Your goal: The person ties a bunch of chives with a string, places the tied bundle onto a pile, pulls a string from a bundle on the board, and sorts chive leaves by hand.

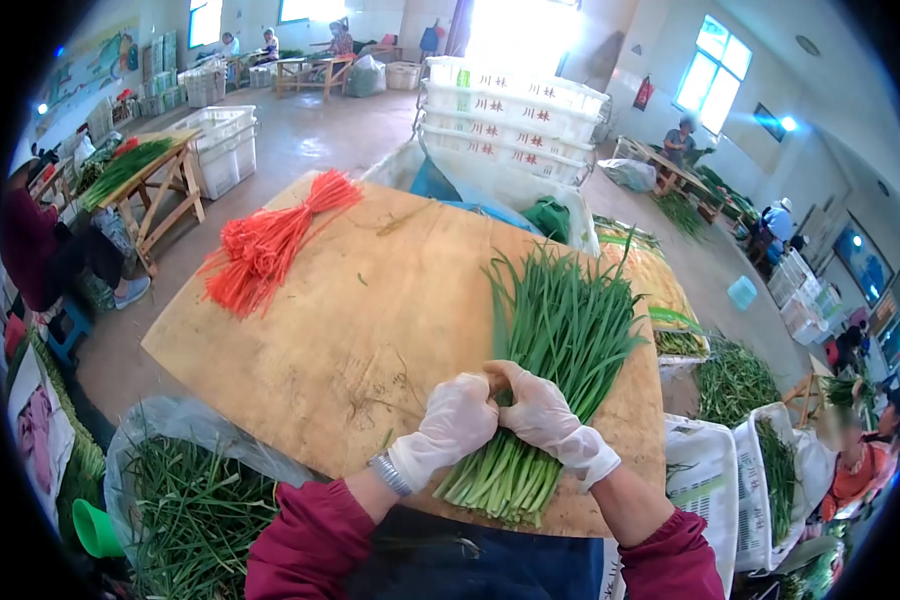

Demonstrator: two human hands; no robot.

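Green stalk bundle [570,320] (tips fanned)

Both gloved hands [458,415] meet at the green stalks [568,320] on a wooden tabletop [300,365] bearing red strips [260,255].

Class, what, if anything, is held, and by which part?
Left hand and right hand meet at the green bundle, by its lower stalks; whether they grip it cannot be told.

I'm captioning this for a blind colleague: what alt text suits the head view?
A person's gloved left hand and gloved right hand meet over a bundle of leafy green stalks, probably garlic chives, on a wooden tabletop. A bunch of red strips lies at its far left; stacked white crates stand beyond.
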